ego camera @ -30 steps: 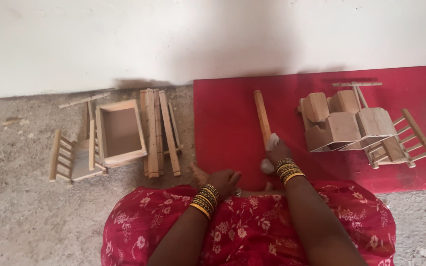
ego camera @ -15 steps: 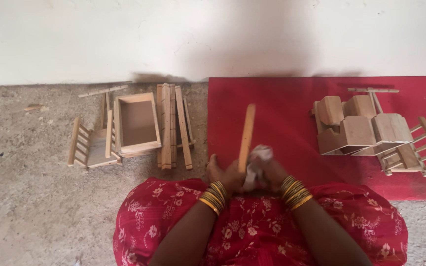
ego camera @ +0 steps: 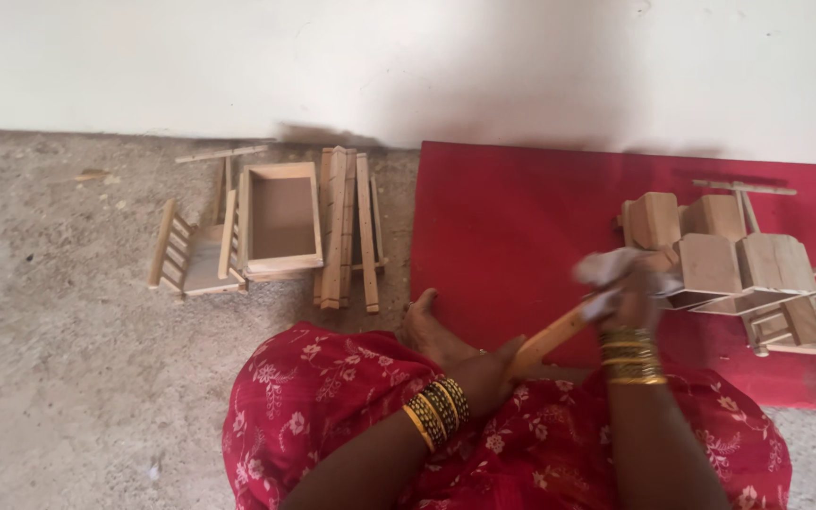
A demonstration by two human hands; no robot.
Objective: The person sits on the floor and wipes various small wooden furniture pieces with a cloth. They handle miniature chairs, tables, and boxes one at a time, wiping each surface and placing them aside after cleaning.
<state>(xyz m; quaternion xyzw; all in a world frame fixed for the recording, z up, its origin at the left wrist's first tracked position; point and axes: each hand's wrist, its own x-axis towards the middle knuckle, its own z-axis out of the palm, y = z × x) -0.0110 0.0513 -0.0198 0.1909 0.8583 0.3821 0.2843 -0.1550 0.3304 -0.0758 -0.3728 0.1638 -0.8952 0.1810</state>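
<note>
My left hand grips the near end of a long wooden stick over my lap. My right hand is closed on a white cloth pressed around the far end of that stick; this hand is blurred. Both wrists carry gold and dark bangles. The stick points up and to the right, toward a group of small wooden box-shaped pieces on a red mat.
On the bare floor at the left lie a shallow wooden tray, a bundle of wooden slats and a small ladder-like frame. Another slatted frame sits at the mat's right edge. A white wall runs behind.
The stick has swung from upright in front of me to slanting rightward. My right hand with the cloth slid along it to the far end, while my left hand took the near end.
</note>
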